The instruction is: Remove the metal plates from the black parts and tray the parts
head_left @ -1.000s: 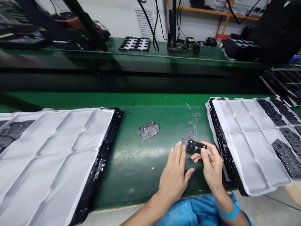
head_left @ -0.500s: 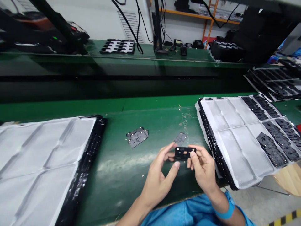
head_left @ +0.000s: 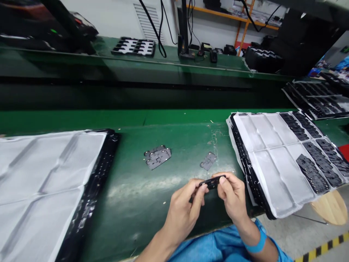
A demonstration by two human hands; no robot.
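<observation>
Two bare hands meet low in the middle, above the near edge of a green workbench (head_left: pixel 169 131). The left hand (head_left: pixel 182 211) and the right hand (head_left: pixel 231 198) pinch opposite ends of one small flat black plate (head_left: pixel 212 182), fingers curled, thumbs on top, holding it edge-on. The right wrist wears a blue band (head_left: pixel 256 243). Just beyond lies a single grey plate (head_left: pixel 208 161); further left, a small stack of plates (head_left: pixel 157 157). White-lined trays flank the hands: a left tray (head_left: pixel 54 174) and a right tray (head_left: pixel 272 163) holding rows of dark parts.
</observation>
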